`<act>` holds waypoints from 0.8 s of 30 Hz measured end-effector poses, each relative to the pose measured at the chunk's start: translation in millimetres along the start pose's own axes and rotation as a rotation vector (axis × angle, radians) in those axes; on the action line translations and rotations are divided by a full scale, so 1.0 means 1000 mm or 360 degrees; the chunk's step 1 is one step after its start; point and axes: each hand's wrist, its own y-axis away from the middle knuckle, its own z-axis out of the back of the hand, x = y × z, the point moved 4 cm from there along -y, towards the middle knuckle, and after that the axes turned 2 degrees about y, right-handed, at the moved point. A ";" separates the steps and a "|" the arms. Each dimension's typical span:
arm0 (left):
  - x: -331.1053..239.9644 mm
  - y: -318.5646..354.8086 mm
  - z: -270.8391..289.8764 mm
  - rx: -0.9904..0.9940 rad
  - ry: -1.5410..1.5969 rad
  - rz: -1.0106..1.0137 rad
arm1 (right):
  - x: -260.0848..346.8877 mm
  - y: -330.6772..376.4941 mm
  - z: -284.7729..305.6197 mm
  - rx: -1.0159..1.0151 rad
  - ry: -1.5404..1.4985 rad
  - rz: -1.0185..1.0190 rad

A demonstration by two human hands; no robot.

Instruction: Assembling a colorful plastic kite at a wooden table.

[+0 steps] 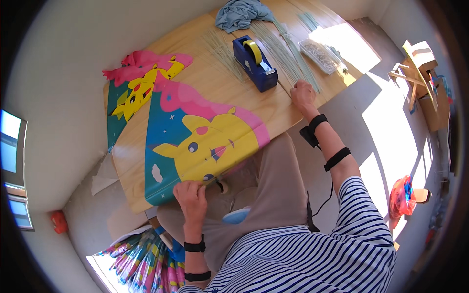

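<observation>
A colourful kite sheet [195,136] with a yellow cartoon animal, pink top and teal side lies on the wooden table [220,83]. My left hand [191,195] pinches its near edge at the table's front. My right hand [303,94] rests on the table's right edge, fingers closed over the ends of thin pale green sticks [288,58] that fan out toward the far side. A blue tape dispenser [255,63] with a yellow roll stands just left of that hand.
A second kite sheet [139,88] lies at the table's left. A grey-blue cloth [240,13] and a clear tray of small parts [320,54] sit at the far end. Bundled kites [146,263] lie on the floor, a wooden frame [417,68] stands at the right, and a red bag [401,195] lies below it.
</observation>
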 end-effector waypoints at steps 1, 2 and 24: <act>-0.002 0.000 0.000 -0.0007 -0.0010 -0.0001 | 0.002 -0.001 0.002 0.0023 0.0010 0.0015; -0.003 0.000 -0.001 -0.0014 -0.0019 -0.0001 | 0.004 -0.003 0.004 0.0047 0.0021 0.0030; -0.027 -0.017 0.001 -0.0015 0.0086 -0.0075 | -0.019 0.000 0.036 0.0001 -0.0284 0.0469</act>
